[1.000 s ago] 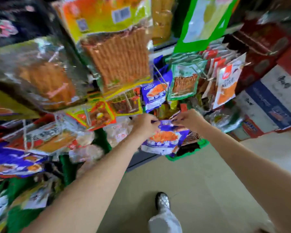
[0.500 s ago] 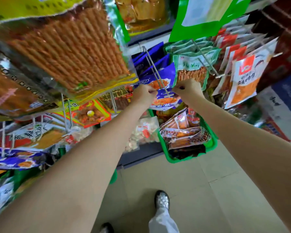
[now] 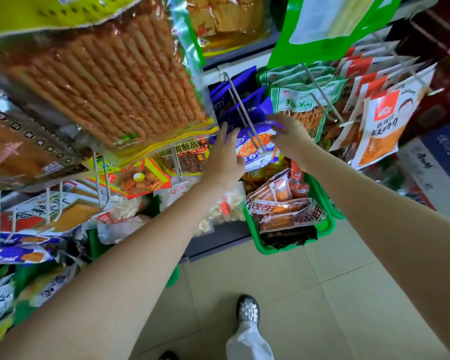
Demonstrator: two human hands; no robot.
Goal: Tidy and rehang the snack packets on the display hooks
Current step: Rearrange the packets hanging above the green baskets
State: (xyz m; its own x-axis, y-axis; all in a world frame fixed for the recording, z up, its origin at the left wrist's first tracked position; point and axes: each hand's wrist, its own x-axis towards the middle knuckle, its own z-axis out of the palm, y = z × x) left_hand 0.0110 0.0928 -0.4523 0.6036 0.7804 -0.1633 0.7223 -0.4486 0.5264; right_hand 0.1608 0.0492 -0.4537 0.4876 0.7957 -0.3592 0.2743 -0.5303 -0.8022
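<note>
Blue-and-white plastic snack packet (image 3: 255,149) hangs at the front of a long metal display hook (image 3: 242,113), between two outstretched bare arms. Left hand (image 3: 225,157), fingers straight, lies flat at its left edge; right hand (image 3: 290,140), fingers loosely spread, touches its right edge. One green plastic basket (image 3: 296,246) sits below.

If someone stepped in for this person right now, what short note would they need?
Left hand: open, fingers straight, beside the purple packet's left edge; contact unclear.
Right hand: open, fingers spread at the packet's right top edge.
Purple packet: at the front of the metal hook, more purple packets behind it; whether it is fully threaded on is hard to tell.
Green basket: on the floor below, with loose packets in it.
Left: check the purple packet hangs properly, then rehang the basket's packets.
</note>
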